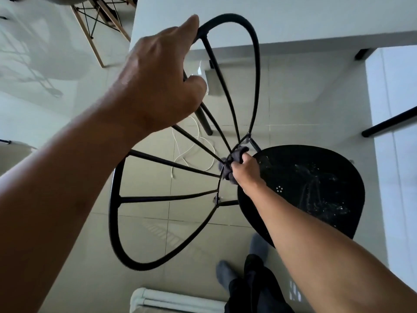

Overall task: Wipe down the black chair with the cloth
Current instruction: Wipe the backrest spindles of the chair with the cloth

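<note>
The black chair [300,190] stands below me, seen from above: a round black seat with wet streaks on the right and a curved metal back of thin spokes on the left. My left hand [158,86] grips the top rail of the back near its upper end. My right hand [244,170] is closed on a grey cloth [234,158], pressed where the spokes meet at the base of the back, beside the seat's rim. Most of the cloth is hidden in my fist.
A white table [293,21] with black legs stands just beyond the chair. A white cable [191,150] lies on the tiled floor under the spokes. A wooden-legged chair [99,26] is at top left. My socked feet [225,272] are near the bottom, beside a white object [169,301].
</note>
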Tool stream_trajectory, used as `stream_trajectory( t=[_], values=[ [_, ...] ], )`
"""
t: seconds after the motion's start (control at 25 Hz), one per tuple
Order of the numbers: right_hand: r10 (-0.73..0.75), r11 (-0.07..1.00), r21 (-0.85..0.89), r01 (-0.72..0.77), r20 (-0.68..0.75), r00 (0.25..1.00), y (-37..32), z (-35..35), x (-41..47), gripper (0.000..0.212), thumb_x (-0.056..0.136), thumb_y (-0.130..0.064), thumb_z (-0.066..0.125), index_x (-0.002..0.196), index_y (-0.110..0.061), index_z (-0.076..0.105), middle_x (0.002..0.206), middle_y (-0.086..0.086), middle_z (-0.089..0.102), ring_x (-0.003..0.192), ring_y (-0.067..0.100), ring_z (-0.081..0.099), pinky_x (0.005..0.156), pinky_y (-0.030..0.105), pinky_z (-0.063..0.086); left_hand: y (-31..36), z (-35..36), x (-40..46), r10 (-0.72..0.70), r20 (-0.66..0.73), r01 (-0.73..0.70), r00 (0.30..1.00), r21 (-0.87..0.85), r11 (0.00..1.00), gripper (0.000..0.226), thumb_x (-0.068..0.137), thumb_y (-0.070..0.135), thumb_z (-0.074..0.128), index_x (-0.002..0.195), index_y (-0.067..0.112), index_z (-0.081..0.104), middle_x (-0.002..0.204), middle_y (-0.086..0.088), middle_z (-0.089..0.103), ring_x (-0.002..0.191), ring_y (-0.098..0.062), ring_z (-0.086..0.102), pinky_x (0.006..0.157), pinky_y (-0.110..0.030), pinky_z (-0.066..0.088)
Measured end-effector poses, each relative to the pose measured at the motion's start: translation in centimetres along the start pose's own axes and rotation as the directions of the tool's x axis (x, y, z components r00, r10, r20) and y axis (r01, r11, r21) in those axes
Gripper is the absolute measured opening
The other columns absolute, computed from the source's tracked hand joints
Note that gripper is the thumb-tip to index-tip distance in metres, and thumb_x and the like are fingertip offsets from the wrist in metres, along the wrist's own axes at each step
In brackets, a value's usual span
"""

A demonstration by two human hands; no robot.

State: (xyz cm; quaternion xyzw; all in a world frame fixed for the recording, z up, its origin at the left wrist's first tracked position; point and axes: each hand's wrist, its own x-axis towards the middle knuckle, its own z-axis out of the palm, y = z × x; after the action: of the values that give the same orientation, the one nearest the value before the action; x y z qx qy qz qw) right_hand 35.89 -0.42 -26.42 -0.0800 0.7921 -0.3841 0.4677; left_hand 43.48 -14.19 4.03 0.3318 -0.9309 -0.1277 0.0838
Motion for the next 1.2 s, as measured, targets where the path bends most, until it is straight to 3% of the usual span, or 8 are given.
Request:
stream_trajectory(
  t=[0.16, 0.32, 0.4, 0.6, 0.8, 0.92, 1.08, 1.2],
  values=[
    [-0.054, 0.999, 0.006, 0.054, 0.128, 0.990, 2.0, 1.7, -2.6, 0.033, 0.087, -0.012, 0.059, 0.120, -0.014, 0.065, 0.102, 0.008, 0.073, 0.095, 0.031, 0.070, 0.079, 0.034, 0.060, -0.2, -0.2, -0.7, 0.012, -0.122, -0.014, 0.992, -0.015, 1.000, 0.044, 0.083, 0.020, 0.049, 0.122, 0.003, 0.061, 0.104, -0.021, 0.067, 0.090, -0.035, 0.059, 0.084, -0.044, 0.048],
    [-0.060, 0.967, -0.240, 0.080, 0.090, 0.994, 1.9, 2.1, -2.6, 0.007, 0.092, -0.018, 0.061, 0.096, -0.012, 0.060, 0.096, 0.009, 0.070, 0.091, 0.033, 0.067, 0.081, 0.034, 0.055, -0.4, 0.2, -5.5, -0.089, -0.100, 0.093, 0.991, 0.041, 0.995, 0.077, 0.087, 0.020, 0.054, 0.158, 0.004, 0.029, 0.152, -0.013, 0.050, 0.135, -0.030, 0.050, 0.113, -0.032, 0.035],
    [-0.119, 0.927, -0.347, 0.143, 0.089, 0.989, 1.9, 2.5, -3.1, 0.016, 0.093, -0.021, 0.062, 0.095, -0.005, 0.064, 0.106, 0.019, 0.073, 0.101, 0.039, 0.069, 0.084, 0.032, 0.055, -0.3, 0.7, -8.5, -0.112, -0.066, 0.119, 0.991, 0.118, 0.986, 0.091, 0.086, 0.020, 0.059, 0.161, 0.003, 0.011, 0.164, -0.015, 0.030, 0.146, -0.032, 0.037, 0.110, -0.033, 0.024],
    [0.027, 0.815, -0.565, 0.128, 0.258, 0.966, 0.6, 2.1, -2.9, 0.039, 0.099, -0.014, 0.052, 0.137, -0.014, 0.059, 0.127, 0.017, 0.067, 0.111, 0.034, 0.069, 0.094, 0.037, 0.058, -0.6, 1.0, -9.8, -0.086, -0.094, 0.102, 0.992, 0.172, 0.980, 0.098, 0.083, 0.022, 0.062, 0.161, 0.002, 0.006, 0.167, -0.017, 0.022, 0.149, -0.032, 0.030, 0.109, -0.032, 0.020],
    [-0.073, 0.900, -0.413, 0.140, 0.174, 0.982, -0.2, 2.3, -5.1, 0.016, 0.089, -0.019, 0.055, 0.074, -0.014, 0.055, 0.079, 0.002, 0.061, 0.080, 0.027, 0.062, 0.060, 0.024, 0.042, -0.3, 0.8, -10.2, -0.095, -0.205, 0.109, 0.974, 0.055, 0.993, 0.081, 0.084, 0.014, 0.056, 0.158, 0.000, 0.026, 0.160, -0.014, 0.038, 0.145, -0.030, 0.039, 0.118, -0.041, 0.034],
    [-0.125, 0.973, -0.176, 0.149, 0.141, 0.982, 2.0, 3.5, -7.6, 0.015, 0.088, -0.023, 0.051, 0.073, -0.024, 0.048, 0.078, 0.003, 0.062, 0.071, 0.020, 0.060, 0.061, 0.024, 0.049, -0.4, 1.1, -11.5, -0.134, -0.270, 0.156, 0.953, 0.063, 0.986, 0.077, 0.083, 0.014, 0.053, 0.156, 0.000, 0.032, 0.160, -0.015, 0.039, 0.148, -0.028, 0.035, 0.120, -0.040, 0.030],
    [0.071, 0.997, -0.007, -0.071, 0.181, 0.981, 1.9, 2.7, -7.5, 0.014, 0.094, -0.016, 0.054, 0.100, -0.006, 0.064, 0.085, 0.007, 0.062, 0.078, 0.022, 0.061, 0.065, 0.028, 0.051, 0.2, 2.4, -15.1, -0.166, -0.241, 0.196, 0.956, 0.107, 0.975, 0.091, 0.080, 0.018, 0.059, 0.159, -0.002, 0.018, 0.163, -0.019, 0.032, 0.148, -0.032, 0.034, 0.117, -0.039, 0.028],
    [0.041, 0.997, 0.051, -0.058, 0.282, 0.959, 1.1, 0.1, -9.1, 0.012, 0.086, -0.014, 0.059, 0.085, -0.014, 0.071, 0.078, 0.003, 0.065, 0.077, 0.020, 0.061, 0.063, 0.028, 0.052, 0.3, 2.7, -16.6, -0.173, -0.262, 0.217, 0.950, 0.150, 0.965, 0.096, 0.077, 0.017, 0.062, 0.159, -0.003, 0.016, 0.163, -0.021, 0.030, 0.145, -0.035, 0.036, 0.114, -0.041, 0.031]
  ],
)
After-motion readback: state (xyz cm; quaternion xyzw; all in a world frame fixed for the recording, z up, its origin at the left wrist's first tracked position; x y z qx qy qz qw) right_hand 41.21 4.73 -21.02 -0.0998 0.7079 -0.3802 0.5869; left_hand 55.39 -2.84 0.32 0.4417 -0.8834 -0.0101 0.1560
